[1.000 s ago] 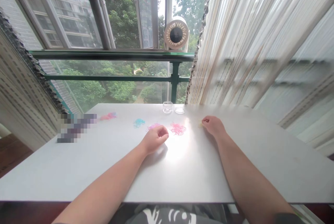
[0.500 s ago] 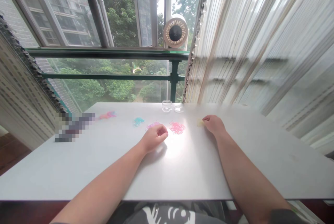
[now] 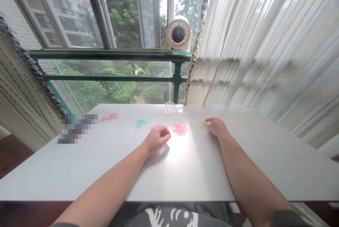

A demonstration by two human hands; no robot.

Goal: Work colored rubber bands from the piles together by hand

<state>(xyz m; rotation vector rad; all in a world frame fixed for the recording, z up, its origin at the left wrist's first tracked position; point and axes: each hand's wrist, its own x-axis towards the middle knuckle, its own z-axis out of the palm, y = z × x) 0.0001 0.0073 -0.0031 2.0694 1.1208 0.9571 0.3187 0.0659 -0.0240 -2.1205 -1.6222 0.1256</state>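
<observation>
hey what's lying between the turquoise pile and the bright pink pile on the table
In the head view, a purple pile lies between the turquoise pile and the bright pink pile, partly hidden by the left hand.

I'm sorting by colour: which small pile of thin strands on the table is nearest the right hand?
The pale yellow pile, at the right hand's fingertips; the other piles all lie farther left.

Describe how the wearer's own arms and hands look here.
Both hands are bare, without gloves. The forearms are bare too, with no watch or bracelet visible. Dark sleeve ends show at the bottom edge of the picture, one on each arm.
</observation>
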